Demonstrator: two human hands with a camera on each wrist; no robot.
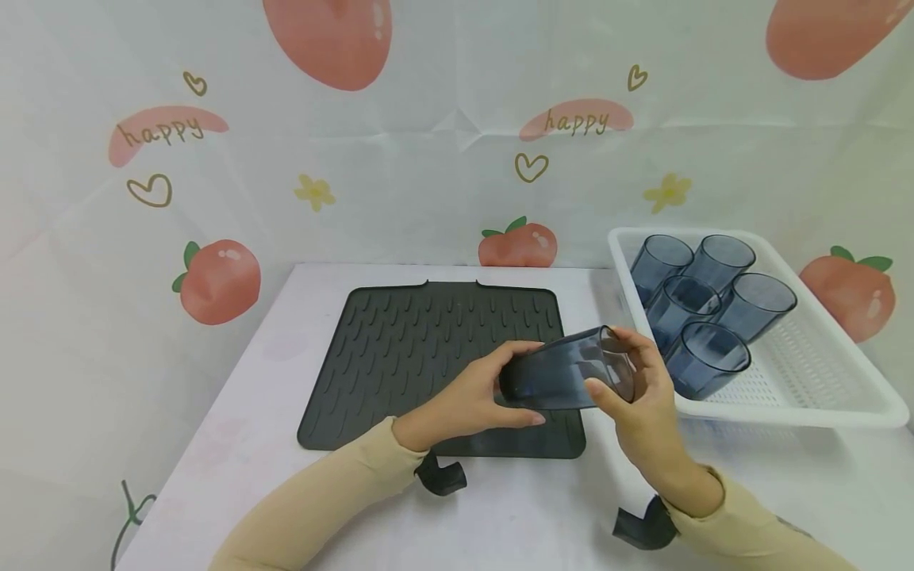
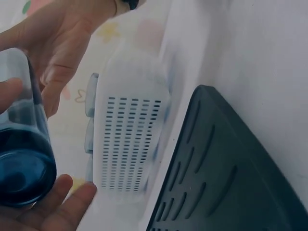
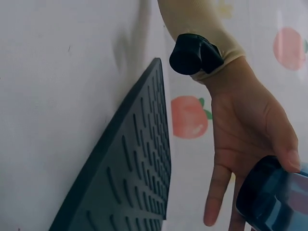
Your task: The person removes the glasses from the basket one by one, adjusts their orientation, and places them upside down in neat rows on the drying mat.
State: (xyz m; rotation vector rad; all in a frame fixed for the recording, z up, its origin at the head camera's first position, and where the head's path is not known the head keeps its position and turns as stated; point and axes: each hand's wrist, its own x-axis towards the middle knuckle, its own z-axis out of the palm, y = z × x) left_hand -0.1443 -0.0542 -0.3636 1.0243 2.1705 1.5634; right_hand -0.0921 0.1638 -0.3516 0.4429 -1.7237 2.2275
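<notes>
Glass (image 1: 557, 374) above table (image 1: 528, 515), patterned backdrop (image 1: 414, 159)

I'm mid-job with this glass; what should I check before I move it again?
1. Right grip holding the glass near its rim: ok.
2. Left grip secure on the base end: cannot tell; its fingers are spread around it.
3. Glass upright: not ok; tipped on its side, rim toward the basket.
4. Glass raised off the mat: ok.
5. Mat flat on the table: ok.
6. Five other glasses inside the basket: ok.
</notes>
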